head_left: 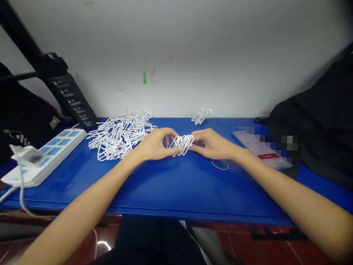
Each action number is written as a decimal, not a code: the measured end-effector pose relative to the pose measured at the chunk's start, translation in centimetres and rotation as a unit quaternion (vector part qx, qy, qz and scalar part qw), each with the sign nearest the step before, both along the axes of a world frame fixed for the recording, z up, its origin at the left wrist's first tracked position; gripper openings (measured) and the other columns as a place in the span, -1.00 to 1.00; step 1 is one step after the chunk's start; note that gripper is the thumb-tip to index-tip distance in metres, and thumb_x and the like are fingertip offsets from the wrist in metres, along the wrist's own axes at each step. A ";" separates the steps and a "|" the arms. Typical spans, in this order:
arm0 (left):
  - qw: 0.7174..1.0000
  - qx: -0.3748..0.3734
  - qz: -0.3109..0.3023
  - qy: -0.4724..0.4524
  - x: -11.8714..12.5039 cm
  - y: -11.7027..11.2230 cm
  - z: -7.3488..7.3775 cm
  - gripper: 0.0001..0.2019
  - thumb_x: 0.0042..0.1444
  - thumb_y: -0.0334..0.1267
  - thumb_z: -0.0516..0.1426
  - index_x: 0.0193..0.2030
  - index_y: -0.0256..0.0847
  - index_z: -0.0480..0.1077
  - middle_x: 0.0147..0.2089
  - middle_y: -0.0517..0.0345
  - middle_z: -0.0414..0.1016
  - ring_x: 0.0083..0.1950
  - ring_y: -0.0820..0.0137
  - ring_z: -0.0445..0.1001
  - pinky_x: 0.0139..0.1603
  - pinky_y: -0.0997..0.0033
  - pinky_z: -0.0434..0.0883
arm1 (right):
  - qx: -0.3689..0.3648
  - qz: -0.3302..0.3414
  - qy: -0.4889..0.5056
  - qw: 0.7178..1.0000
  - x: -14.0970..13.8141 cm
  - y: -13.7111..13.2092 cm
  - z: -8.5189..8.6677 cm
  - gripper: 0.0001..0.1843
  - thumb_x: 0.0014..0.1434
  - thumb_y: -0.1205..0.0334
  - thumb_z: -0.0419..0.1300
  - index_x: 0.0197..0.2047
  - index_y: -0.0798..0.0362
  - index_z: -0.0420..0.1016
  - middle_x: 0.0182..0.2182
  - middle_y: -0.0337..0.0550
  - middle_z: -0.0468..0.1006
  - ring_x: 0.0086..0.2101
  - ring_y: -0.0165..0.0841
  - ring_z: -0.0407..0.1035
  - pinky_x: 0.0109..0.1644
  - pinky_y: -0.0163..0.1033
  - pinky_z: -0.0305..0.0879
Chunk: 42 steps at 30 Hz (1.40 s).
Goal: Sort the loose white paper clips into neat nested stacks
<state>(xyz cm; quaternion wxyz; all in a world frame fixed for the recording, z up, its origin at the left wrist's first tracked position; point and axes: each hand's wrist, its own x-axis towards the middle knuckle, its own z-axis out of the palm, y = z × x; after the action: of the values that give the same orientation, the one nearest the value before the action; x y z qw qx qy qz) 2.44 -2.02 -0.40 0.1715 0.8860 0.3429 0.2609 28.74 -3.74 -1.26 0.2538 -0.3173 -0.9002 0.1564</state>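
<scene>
**All Pinched Tight**

The shiny blue desk (174, 190) holds a big heap of white wire paper clips (120, 136). Near it, the left hand (154, 144) and right hand (213, 144) grip a small bunch of white clips (181, 144) between their fingers, above the desk.

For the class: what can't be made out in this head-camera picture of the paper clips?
Head view:
- Left hand and right hand: their fingers hide how the held paper clips join.
- Paper clip pile: too tangled and small to count.
- Phone: pixelated patch hides its far end.
</scene>
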 end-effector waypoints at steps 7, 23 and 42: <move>1.000 0.015 0.015 -0.011 1.0 -0.4 -0.8 -0.58 0.16 0.14 0.33 -0.08 -0.19 0.58 -0.26 0.13 0.61 -0.27 0.32 0.52 -0.19 0.33 0.35 | 0.005 0.014 0.011 1.000 -0.1 0.0 -0.1 -0.77 0.40 0.18 0.24 -0.20 0.08 0.69 -0.36 -0.13 0.61 -0.37 -0.34 0.43 -0.24 -0.26 0.23; 1.000 -0.017 0.008 -0.013 0.7 -0.6 -0.3 -0.54 0.08 0.09 0.38 -0.02 -0.19 0.57 -0.22 0.13 0.61 -0.25 0.31 0.51 -0.23 0.35 0.33 | -0.006 0.018 0.014 1.000 0.0 0.1 -0.1 -0.75 0.39 0.15 0.26 -0.24 0.09 0.70 -0.37 -0.14 0.61 -0.39 -0.35 0.43 -0.25 -0.26 0.21; 0.996 -0.071 -0.006 -0.047 1.5 -1.3 -0.6 -0.64 0.12 -0.05 0.37 -0.03 -0.20 0.56 -0.19 0.14 0.64 -0.23 0.32 0.52 -0.20 0.35 0.37 | -0.008 -0.001 -0.013 1.000 -0.2 0.0 -0.2 -0.83 0.33 0.23 0.26 -0.22 0.09 0.68 -0.34 -0.13 0.62 -0.36 -0.34 0.45 -0.21 -0.25 0.28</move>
<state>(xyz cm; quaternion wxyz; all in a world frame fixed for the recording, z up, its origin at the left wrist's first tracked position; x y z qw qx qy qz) 3.96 -3.32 -1.02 0.2510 0.8603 0.3472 0.2763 28.57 -3.76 -1.47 0.2397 -0.3219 -0.9020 0.1591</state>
